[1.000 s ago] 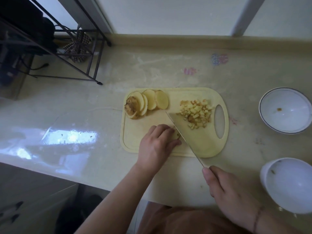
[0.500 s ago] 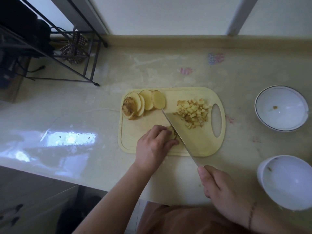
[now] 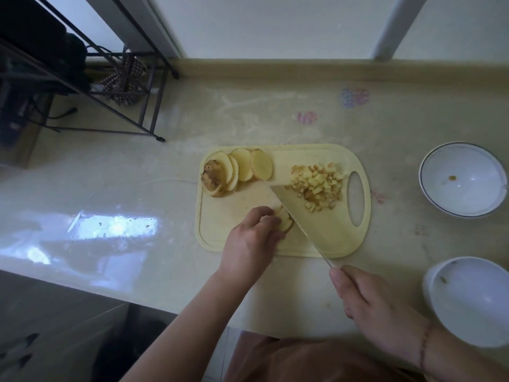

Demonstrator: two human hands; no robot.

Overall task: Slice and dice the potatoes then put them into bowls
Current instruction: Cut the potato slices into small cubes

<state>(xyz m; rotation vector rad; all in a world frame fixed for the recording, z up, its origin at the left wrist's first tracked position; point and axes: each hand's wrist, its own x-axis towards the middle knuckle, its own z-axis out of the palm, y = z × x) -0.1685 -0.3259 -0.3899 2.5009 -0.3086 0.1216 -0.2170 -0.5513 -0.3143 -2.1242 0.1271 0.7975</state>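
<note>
1. Near the middle of the cutting board (image 3: 220,230), the left hand (image 3: 252,241) presses down on a small stack of potato slices (image 3: 285,220), fingers curled together over it. The right hand (image 3: 366,301), off the board's near edge, is wrapped tight around the handle of a knife (image 3: 311,216).
2. Blade and fingertips stand just beside each other; should the stack slide or the curled fingers creep right, the edge could meet a fingertip. How much clearance remains cannot be told, since the hand hides part of the stack.
3. Stacked slices are wet and smooth, so an uneven press may fan them out and give ragged dice.
4. Diced potato (image 3: 316,186) lies heaped at the far right of the board, close to the handle hole (image 3: 356,198); a careless sweep of the blade could push cubes through it or off the edge.
5. Uncut slices (image 3: 239,172) wait at the far left corner, one overhanging the rim, where a nudge would tip it onto the counter (image 3: 137,183).
6. Two white bowls (image 3: 462,179) sit well apart to the right, holding only scraps.
</note>
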